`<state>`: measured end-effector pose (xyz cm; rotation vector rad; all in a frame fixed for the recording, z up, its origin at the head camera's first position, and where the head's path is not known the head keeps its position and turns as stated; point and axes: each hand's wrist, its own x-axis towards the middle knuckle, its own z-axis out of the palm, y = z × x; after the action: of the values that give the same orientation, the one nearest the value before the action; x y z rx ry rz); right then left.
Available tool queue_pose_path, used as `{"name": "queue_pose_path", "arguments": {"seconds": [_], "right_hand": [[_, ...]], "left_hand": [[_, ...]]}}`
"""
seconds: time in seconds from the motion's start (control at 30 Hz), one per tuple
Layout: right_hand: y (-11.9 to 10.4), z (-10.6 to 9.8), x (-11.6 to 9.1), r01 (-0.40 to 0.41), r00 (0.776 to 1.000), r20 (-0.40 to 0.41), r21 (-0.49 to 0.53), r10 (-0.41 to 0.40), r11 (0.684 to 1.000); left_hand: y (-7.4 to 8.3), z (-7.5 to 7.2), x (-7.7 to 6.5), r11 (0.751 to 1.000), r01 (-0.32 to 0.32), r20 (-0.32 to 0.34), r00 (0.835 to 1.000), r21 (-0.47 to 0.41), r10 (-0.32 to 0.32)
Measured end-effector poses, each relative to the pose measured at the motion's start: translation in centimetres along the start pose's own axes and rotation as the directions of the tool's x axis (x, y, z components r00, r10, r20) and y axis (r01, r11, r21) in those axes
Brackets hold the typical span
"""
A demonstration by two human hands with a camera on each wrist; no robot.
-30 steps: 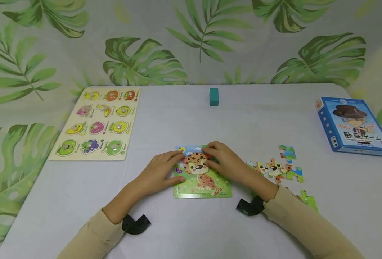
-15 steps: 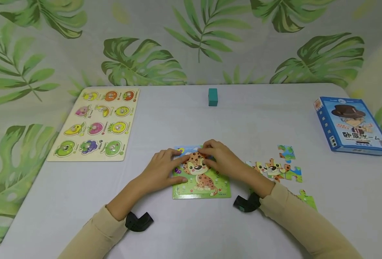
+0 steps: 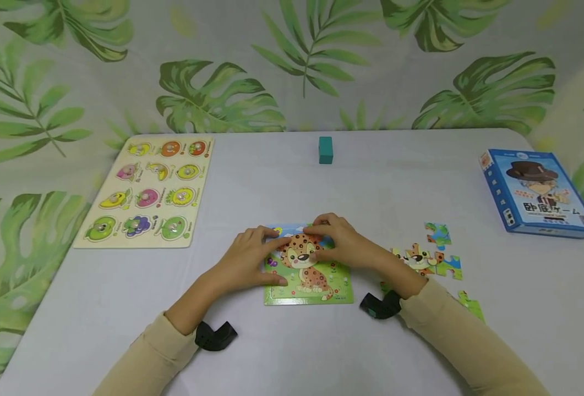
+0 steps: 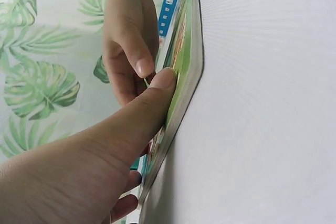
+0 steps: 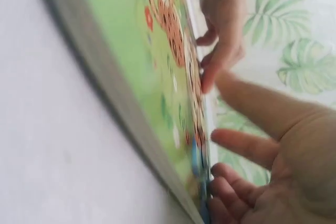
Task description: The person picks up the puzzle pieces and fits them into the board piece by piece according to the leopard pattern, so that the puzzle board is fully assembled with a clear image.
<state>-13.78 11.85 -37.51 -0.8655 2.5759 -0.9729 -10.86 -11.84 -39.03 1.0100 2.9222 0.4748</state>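
A square jigsaw puzzle (image 3: 307,300) with a spotted leopard cub on green grass lies flat before me. My left hand (image 3: 239,264) spans its left side, fingers extended; the index tip touches the cub's head and the thumb (image 4: 164,80) rests on the grass area. At the upper right of the puzzle my right hand (image 3: 348,245) bends over the picture, thumb beside the cub's face and fingers at its head. In the left wrist view, the thin edge of a puzzle piece (image 4: 146,82) shows under the right thumb; most of it is hidden by the fingers.
Several loose jigsaw pieces (image 3: 439,235) lie right of the puzzle, some partly under the right forearm. A wooden fruit peg board (image 3: 185,240) sits at the back left, a teal block (image 3: 326,150) at the back middle, a blue game box (image 3: 544,192) at the back right.
My left index finger has moved right onto the cub's head, the thumb slightly down and right. The right fingers have shifted a little left over the head. The puzzle stays in place.
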Motion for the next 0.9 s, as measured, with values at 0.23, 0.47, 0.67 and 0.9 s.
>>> {"name": "queue_pose_path", "arguments": {"seconds": [0.23, 0.47, 0.67, 0.9], "right_hand": [[-0.3, -2.4, -1.9, -0.064, 0.997, -0.045, 0.094, 0.069, 0.993], [0.5, -6.7, -6.2, -0.013, 0.965, -0.263, 0.027, 0.019, 1.000], [2.5, -9.6, -10.1, -0.074, 0.917, -0.394, -0.017, 0.061, 0.997], [6.5, -10.5, -13.4, -0.187, 0.883, -0.435, 0.022, 0.178, 0.982]], "left_hand": [[0.0, 0.2, 0.1, 1.000, 0.001, -0.014, 1.000, -0.005, -0.001], [0.0, 0.3, 0.1, 1.000, 0.009, -0.012, 1.000, 0.002, -0.009], [0.0, 0.2, 0.1, 1.000, 0.013, -0.011, 1.000, 0.006, -0.013], [0.0, 0.1, 0.1, 1.000, 0.011, -0.009, 1.000, -0.006, -0.011]]}}
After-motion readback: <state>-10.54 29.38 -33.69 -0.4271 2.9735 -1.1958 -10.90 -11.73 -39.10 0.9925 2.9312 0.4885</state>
